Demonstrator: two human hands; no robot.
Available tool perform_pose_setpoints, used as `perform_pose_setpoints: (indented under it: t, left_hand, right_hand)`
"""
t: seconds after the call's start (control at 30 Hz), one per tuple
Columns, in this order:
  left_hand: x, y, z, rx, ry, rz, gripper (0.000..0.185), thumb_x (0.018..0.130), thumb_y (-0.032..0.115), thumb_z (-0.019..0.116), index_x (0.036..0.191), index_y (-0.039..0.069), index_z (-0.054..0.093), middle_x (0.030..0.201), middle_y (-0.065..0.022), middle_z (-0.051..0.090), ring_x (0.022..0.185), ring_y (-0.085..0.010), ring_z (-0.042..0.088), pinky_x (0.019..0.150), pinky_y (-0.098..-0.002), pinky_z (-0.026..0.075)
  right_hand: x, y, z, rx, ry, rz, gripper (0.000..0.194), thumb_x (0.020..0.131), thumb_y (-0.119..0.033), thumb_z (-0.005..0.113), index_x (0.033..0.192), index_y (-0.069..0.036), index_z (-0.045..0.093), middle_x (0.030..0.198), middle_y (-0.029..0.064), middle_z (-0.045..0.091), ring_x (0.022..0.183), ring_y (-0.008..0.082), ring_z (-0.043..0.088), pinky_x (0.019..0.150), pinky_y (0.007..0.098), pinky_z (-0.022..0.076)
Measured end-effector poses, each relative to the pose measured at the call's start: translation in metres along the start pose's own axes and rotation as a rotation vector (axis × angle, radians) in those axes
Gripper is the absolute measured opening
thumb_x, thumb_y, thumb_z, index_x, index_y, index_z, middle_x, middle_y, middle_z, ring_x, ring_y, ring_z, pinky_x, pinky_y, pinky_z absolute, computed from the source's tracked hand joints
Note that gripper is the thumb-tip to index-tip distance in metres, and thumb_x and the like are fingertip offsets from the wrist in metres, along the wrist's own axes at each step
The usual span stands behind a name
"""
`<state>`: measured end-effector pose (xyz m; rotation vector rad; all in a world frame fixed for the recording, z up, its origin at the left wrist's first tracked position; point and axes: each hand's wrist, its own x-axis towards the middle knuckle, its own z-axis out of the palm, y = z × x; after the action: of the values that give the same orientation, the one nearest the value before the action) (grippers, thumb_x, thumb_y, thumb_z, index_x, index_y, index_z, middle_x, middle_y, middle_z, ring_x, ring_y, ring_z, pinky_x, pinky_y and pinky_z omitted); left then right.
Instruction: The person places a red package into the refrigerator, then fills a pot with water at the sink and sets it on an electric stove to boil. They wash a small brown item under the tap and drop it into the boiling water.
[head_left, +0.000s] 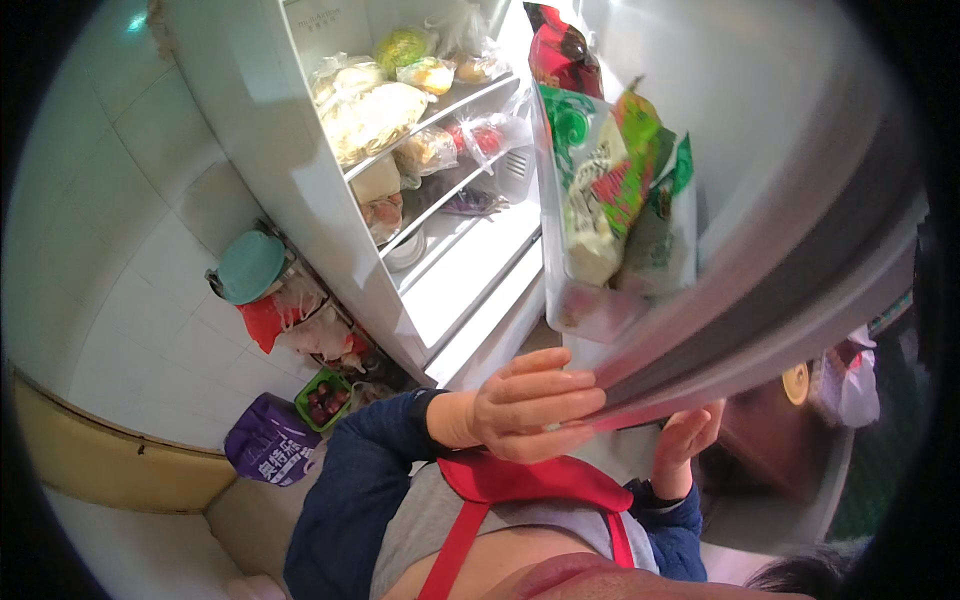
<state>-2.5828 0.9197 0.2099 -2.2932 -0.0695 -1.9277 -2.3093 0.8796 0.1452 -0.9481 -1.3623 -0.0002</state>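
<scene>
A refrigerator door (765, 360) stands open in front of me, its edge running down between my hands. My left hand (540, 405) is at that edge, fingers fairly straight and fingertips against it; I see no grip around it. On the door's outer side is my right hand (686, 439), fingers bent and their tips close to the door, partly covered by it. A clear door bin (559, 300) holds green and multicoloured food packets (637, 165). Above it is a red packet (562, 52). Inside the lit refrigerator (465, 300), bagged food (375, 116) fills the shelves.
Left of the refrigerator, a rack holds a teal basin (251, 266) and red and white bags (289, 319). A green basket of dark red round produce (326, 401) and a purple bag with writing (270, 439) are below. At right are a brown surface (772, 450) and a plastic bag (855, 379).
</scene>
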Motion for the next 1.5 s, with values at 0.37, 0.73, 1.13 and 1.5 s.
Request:
perform_pose_setpoints:
  t: [0.37,0.73,1.13,1.5]
  left_hand:
    - [-0.036,0.03,-0.068,0.304,-0.245,-0.258,0.082,0.084,0.035,0.071,0.149,0.024,0.022,0.15,-0.027,0.022,0.137,-0.0496,0.022,0.109,-0.0646,0.021]
    - [-0.07,-0.03,-0.067,0.76,-0.105,-0.377,0.074,0.086,0.022,0.071,0.145,0.002,0.032,0.149,-0.0312,0.023,0.137,-0.0477,0.027,0.108,-0.056,0.03]
    - [-0.052,0.008,-0.02,0.932,0.066,-0.283,0.062,0.092,0.04,0.059,0.142,0.011,0.038,0.145,-0.0186,0.038,0.131,-0.0437,0.037,0.106,-0.0508,0.034]
    - [0.07,0.245,0.262,-0.403,-0.056,-0.326,0.043,0.095,0.01,0.052,0.134,-0.004,0.04,0.144,-0.0215,0.037,0.135,-0.0363,0.037,0.111,-0.0476,0.032]
  right_hand:
    - [-0.04,-0.094,0.07,0.068,-0.637,0.114,0.037,0.088,-0.008,0.063,0.124,-0.002,0.059,0.13,0.0204,0.056,0.117,0.0344,0.057,0.097,0.0396,0.0463]
    - [-0.084,-0.126,-0.012,-0.28,-0.453,0.333,0.014,0.086,-0.018,0.068,0.095,-0.007,0.067,0.099,0.0081,0.068,0.085,0.0269,0.065,0.073,0.0347,0.0545]
    - [-0.153,-0.167,-0.199,-0.577,-0.149,0.427,0.01,0.087,-0.015,0.066,0.092,-0.005,0.067,0.093,0.0089,0.068,0.086,0.0262,0.066,0.076,0.0348,0.0541]
    - [-0.211,-0.366,-0.495,-1.313,0.536,0.271,0.008,0.085,-0.001,0.067,0.094,-0.004,0.066,0.096,0.0096,0.07,0.084,0.0174,0.067,0.074,0.0282,0.053]
